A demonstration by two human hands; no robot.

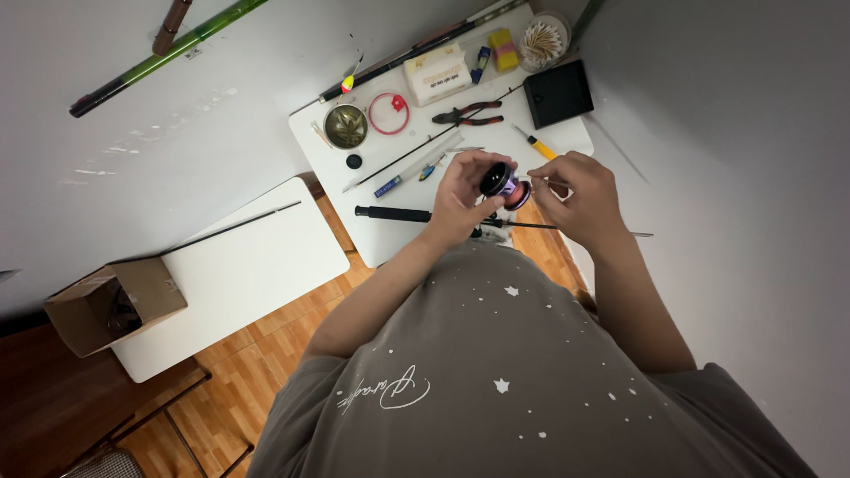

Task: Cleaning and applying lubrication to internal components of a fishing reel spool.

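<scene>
Gripping a purple spool (506, 184) in left-hand fingers (469, 168), right hand (580, 196) pinching beside it, pliers (467, 113) and black rod (416, 215) nearby.

Two tables (390, 239) (266, 265), one pliers (467, 113), one cardboard box (115, 301), two hands (460, 199) (580, 199).

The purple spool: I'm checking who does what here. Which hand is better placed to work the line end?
Probably the right hand: its fingertips pinch at the purple spool rim, seemingly on fine line, while the left hand grips the spool.

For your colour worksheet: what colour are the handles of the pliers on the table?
Red and black, on the pliers, clearest in the head view.
</scene>
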